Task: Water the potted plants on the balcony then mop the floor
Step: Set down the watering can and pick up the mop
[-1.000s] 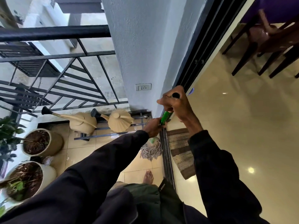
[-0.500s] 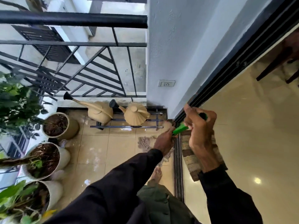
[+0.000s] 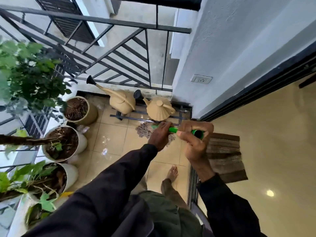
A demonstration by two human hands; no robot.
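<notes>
Both my hands grip the green mop handle (image 3: 173, 129), which points down at the balcony floor. My right hand (image 3: 195, 141) holds its top end and my left hand (image 3: 159, 135) holds it lower down. The grey string mop head (image 3: 143, 130) lies on the wet beige tiles just in front of the low rack. Two beige watering cans (image 3: 122, 101) (image 3: 159, 108) stand at the far end. Three potted plants (image 3: 78, 110) (image 3: 63, 142) (image 3: 51, 178) line the left side by the railing.
A black metal railing (image 3: 119, 26) bounds the far and left sides. A grey wall with a socket (image 3: 201, 79) stands on the right, beside the sliding door track (image 3: 192, 183). A brown striped doormat (image 3: 225, 156) lies inside on glossy floor. My bare foot (image 3: 171, 172) is on the tiles.
My view has swung left and down, bringing more plants into sight. Both hands stayed on the handle, and the mop head has slid left, away from the door track.
</notes>
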